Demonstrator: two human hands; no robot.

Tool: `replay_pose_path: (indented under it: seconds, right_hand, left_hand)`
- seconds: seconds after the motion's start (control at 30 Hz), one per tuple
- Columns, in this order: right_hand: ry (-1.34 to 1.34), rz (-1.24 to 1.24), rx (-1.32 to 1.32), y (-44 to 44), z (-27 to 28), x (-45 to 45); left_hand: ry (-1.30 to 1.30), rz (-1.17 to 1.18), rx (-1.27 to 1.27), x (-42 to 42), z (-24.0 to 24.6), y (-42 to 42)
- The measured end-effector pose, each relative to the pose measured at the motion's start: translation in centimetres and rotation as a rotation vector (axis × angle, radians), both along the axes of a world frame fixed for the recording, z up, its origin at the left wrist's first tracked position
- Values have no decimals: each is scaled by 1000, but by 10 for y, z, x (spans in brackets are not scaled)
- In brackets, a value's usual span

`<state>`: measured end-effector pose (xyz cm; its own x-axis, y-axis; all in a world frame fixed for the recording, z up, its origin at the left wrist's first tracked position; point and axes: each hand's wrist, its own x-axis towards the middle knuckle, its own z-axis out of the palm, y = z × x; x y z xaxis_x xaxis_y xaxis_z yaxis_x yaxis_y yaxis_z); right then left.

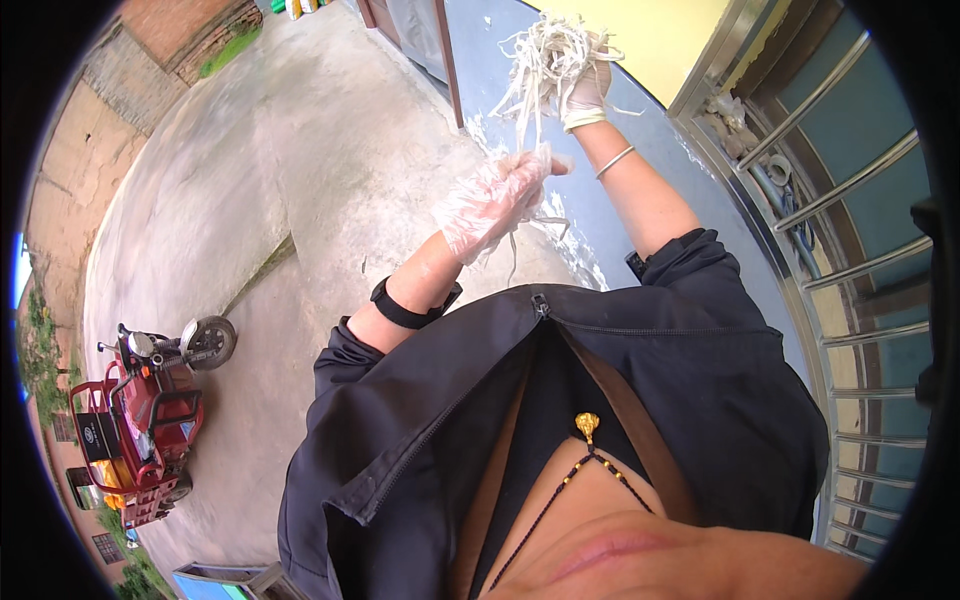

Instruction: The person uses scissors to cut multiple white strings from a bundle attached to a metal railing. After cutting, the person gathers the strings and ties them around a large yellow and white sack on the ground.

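My right hand [589, 86], in a thin whitish glove, holds a tangled bunch of off-white fabric-like strips [551, 56] at the top of the view. My left hand [499, 196] is lower and to the left, in a loose clear plastic glove. It is closed around a few strands that run down from the bunch. Loose strand ends stick out below it. The left fingers are partly hidden by the crinkled glove. Both hands are held in front of the blue-painted lower wall [487, 52].
A window with metal bars [847, 187] runs along the right, with odds and ends on its sill. Pale concrete ground [225, 180] spreads left. A red cargo tricycle [150, 420] stands there. A brown-framed door [450, 67] is near the wall; a brick wall [161, 45] is farther off.
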<state>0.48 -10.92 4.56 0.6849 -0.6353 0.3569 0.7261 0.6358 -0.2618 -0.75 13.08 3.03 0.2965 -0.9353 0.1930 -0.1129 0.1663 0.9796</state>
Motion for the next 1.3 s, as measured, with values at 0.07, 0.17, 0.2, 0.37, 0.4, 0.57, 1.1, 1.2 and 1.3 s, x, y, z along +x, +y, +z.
replay_pose_path:
  seconds: [0.07,0.17,0.2,0.37,0.4,0.57,1.1,1.2,1.3]
  right_hand:
    - [149,-20,-120,24,2,1]
    - [505,-10,-176,57,16,-2]
    - [645,40,-213,64,18,-11]
    - [614,293,-367,76,4,-56]
    - [728,121,-648,69,0,-60]
    - [674,181,-145,37,-33,-39]
    - [543,318,-458,68,-27,-49]
    - [885,-29,-1273,51,-32,-50]
    - [878,-370,-1195,47,-38,-38]
  left_hand:
    - [-35,-173,-9,1,-20,-9]
    - [-167,12,212,39,-56,-17]
    - [-213,119,232,57,-67,-17]
    - [-499,365,397,147,-45,10]
    - [-528,398,388,158,-26,17]
    - [-84,460,242,135,53,37]
    - [-218,288,399,137,-31,7]
    - [-230,243,398,140,16,14]
    - [-358,291,335,93,29,12]
